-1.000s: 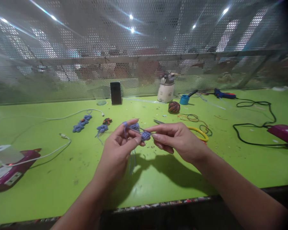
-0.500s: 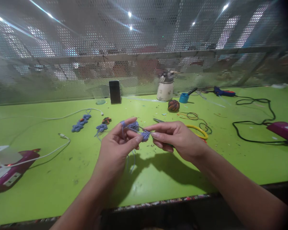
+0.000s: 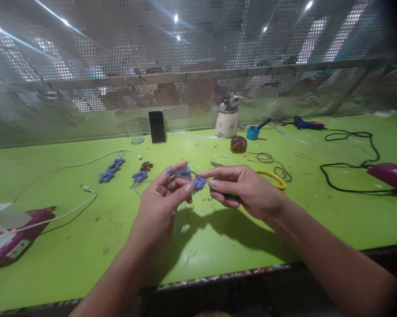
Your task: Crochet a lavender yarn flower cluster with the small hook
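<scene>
A small piece of blue-purple crochet is pinched between the thumb and fingers of my left hand. Blue yarn wraps around that hand's raised index finger, and loose strands hang below. My right hand is closed around a crochet hook; its thin shaft reaches into the stitches, and a green part of the handle shows under the fingers. Behind the left fingers sits more blue yarn. Scissors with yellow handles lie partly hidden behind the right hand.
Blue crocheted flowers and a smaller blue and dark piece lie left. Behind stand a phone, a bottle, a yarn ball and a blue pot. Purple power strips with cables sit at both sides.
The hook's shaft has shifted slightly against the crochet piece, and the right hand has tilted a little, showing more green handle. The left hand keeps its hold. The view has moved slightly.
</scene>
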Demonstrator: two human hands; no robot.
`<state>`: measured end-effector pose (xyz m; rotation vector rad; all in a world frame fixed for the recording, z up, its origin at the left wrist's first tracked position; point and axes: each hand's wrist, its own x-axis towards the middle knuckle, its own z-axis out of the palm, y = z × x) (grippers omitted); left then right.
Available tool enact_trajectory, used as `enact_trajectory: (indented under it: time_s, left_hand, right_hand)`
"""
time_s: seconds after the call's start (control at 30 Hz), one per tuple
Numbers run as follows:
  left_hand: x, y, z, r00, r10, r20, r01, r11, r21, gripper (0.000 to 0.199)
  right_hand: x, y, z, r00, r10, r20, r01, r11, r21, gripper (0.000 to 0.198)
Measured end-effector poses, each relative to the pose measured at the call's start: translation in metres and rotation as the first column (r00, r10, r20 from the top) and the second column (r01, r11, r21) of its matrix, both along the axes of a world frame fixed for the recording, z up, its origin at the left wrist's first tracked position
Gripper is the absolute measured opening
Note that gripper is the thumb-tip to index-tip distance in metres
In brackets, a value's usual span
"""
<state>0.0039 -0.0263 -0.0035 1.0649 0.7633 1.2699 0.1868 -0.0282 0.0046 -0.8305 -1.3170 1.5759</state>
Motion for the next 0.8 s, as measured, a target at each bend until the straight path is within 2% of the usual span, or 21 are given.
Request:
enact_trajectory:
  time_s: [0.17,0.27,0.6,0.8]
  left_hand:
    - [0.0006,-0.0021,0.0053,0.999,-0.006,0.047,0.009,0.998,-0.063,0.044]
    - [0.0006,-0.0018,0.0052,0.999,-0.009,0.050,0.012,0.999,-0.046,0.047]
    - [-0.0002,0.0012,0.0016,1.000,-0.012,0.024,0.012,1.000,-0.025,0.056]
    - [0.0007,0.0009,0.0032,0.998,0.035,0.054,-0.031,0.998,-0.063,0.049]
  right_hand:
    - [0.0000,0.0003,-0.0015,1.000,-0.011,0.028,0.009,0.999,0.049,0.027]
    - [-0.0002,0.0004,-0.0019,0.999,-0.011,0.032,0.010,0.999,0.054,0.027]
    - [-0.0004,-0.0003,-0.0006,0.999,-0.019,0.037,0.018,0.999,0.037,0.027]
    - [-0.0007,0.0003,-0.0028,1.000,-0.001,-0.007,0.001,1.000,-0.009,0.029]
